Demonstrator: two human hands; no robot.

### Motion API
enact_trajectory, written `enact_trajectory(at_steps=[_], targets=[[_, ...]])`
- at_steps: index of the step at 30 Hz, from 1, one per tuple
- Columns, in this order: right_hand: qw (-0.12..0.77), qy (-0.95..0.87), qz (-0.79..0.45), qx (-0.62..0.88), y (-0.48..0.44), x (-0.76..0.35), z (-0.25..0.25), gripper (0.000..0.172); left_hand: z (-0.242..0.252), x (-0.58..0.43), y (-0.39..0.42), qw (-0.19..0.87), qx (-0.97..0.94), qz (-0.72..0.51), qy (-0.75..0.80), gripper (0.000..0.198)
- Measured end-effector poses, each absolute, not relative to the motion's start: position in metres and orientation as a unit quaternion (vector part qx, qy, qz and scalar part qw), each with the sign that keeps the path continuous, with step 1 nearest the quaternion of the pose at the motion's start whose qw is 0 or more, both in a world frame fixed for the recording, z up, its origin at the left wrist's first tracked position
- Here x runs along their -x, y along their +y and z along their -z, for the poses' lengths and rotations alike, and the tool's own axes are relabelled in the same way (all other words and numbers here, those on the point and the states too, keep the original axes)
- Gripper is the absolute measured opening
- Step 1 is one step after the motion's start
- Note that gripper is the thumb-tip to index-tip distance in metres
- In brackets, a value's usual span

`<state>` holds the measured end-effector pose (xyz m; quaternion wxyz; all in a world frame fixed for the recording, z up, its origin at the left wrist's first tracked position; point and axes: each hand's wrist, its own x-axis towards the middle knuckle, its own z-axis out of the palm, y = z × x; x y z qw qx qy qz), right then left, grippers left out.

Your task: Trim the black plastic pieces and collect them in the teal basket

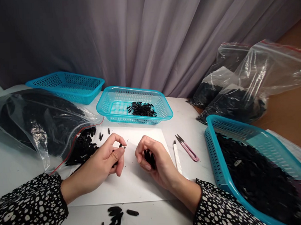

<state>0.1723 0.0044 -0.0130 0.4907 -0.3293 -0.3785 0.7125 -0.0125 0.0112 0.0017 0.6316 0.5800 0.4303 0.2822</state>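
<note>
My left hand (108, 157) is over a white sheet (134, 188), its thumb and fingers pinching a small black piece (121, 146). More black may sit behind the thumb, but the fingers hide most of it. A short way to the right, my right hand (155, 159) curls around several black elongated pieces (149, 159) in its palm. Left of my left hand, a pile of similar black pieces (83, 147) spills from the mouth of a clear zip bag (39, 126). A few more black pieces (116, 219) lie on the table in front of me.
A blue basket (134, 120) with a heap of small black pieces stands behind the sheet. Another blue basket (85, 96) is to its left. At right lie a craft knife (177, 156), pink thread snips (187, 148), a full blue basket (222, 169) and clear zip bags (252, 72).
</note>
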Motion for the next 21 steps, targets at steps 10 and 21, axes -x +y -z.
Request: enact_trajectory(at_steps=[10, 21], targets=[[0.442, -0.435, -0.69, 0.374, 0.002, -0.169, 0.016, 0.031, -0.002, 0.011, 0.007, 0.583, -0.637, -0.251, 0.438, 0.02], [0.483, -0.354, -0.716, 0.358, 0.008, -0.172, 0.021, 0.028, -0.015, 0.008, 0.012, 0.674, -0.503, -0.314, 0.441, 0.016]])
